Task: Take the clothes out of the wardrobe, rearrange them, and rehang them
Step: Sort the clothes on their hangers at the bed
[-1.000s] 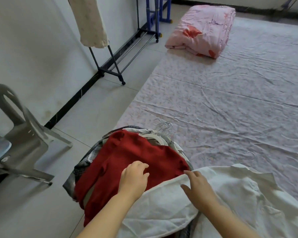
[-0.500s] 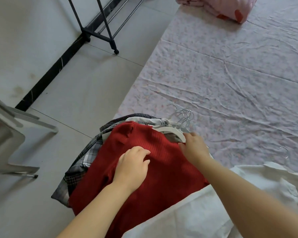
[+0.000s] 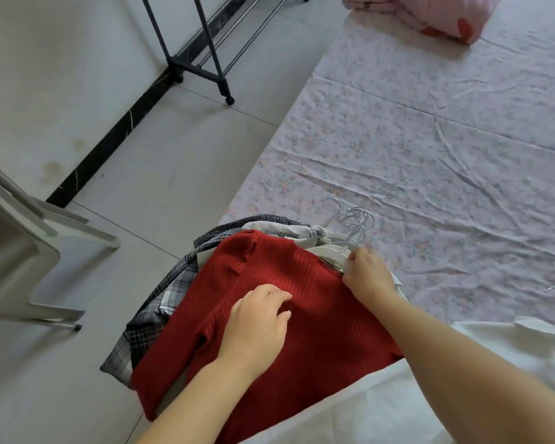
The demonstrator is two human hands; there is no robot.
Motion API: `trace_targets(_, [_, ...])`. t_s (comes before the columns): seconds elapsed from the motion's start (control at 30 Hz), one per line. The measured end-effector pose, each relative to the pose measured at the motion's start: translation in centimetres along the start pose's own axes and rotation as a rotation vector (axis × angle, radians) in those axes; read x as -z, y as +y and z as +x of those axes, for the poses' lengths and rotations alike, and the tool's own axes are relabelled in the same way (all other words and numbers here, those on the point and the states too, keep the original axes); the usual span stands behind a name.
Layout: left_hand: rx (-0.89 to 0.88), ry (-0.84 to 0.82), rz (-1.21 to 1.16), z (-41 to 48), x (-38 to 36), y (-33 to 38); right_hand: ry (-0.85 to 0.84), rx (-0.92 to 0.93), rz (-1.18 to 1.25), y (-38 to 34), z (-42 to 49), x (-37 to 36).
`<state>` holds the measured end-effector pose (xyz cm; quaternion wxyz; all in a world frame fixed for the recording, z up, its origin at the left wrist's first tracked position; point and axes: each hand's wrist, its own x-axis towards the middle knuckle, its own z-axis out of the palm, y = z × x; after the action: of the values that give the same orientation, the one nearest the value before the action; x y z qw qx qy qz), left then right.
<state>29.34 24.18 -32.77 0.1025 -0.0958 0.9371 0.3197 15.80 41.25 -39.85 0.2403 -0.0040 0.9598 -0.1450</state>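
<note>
A pile of clothes on hangers lies at the near corner of the bed, on the flowered sheet (image 3: pixel 430 155), and its lower part hangs over the edge toward the floor. On top is the red sweater (image 3: pixel 302 315). Its long axis runs on a diagonal: the hem is at the near left, over the bed's edge, and the neck is at the far right, toward the middle of the bed. The metal hooks (image 3: pixel 356 219) are bunched together just past the neck and point away from the person.

The right hand (image 3: pixel 369 274) is at the neck of the sweater, with its fingers curled on the white hanger (image 3: pixel 329 251). The left hand (image 3: pixel 257 322) rests on the middle of the sweater with bent fingers; whether it pinches the knit, I cannot tell.

A plaid garment (image 3: pixel 161 299) shows under the sweater at the left. A white garment (image 3: pixel 414 395) lies beside the pile at the right and covers its near edge.
</note>
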Motion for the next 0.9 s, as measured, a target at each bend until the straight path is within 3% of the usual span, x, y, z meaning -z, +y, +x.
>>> trace_targets(0.27, [-0.005,0.12,0.012,-2.8,4.1,3.3,0.07,0.325,0.032,-2.2,-6.6,6.7])
trace_targets(0.57, [-0.076,0.503,0.145,-7.6,14.4,8.5,0.164,0.693,0.134,-8.8,-19.2,16.5])
trace_targets(0.77, [-0.19,0.66,0.258,-12.1,19.9,9.0,0.304,0.83,0.304,-12.6,-26.5,21.4])
trace_targets(0.9, [-0.31,0.785,0.213,-14.6,23.1,10.0,0.453,0.835,0.317,-13.4,-31.1,23.5])
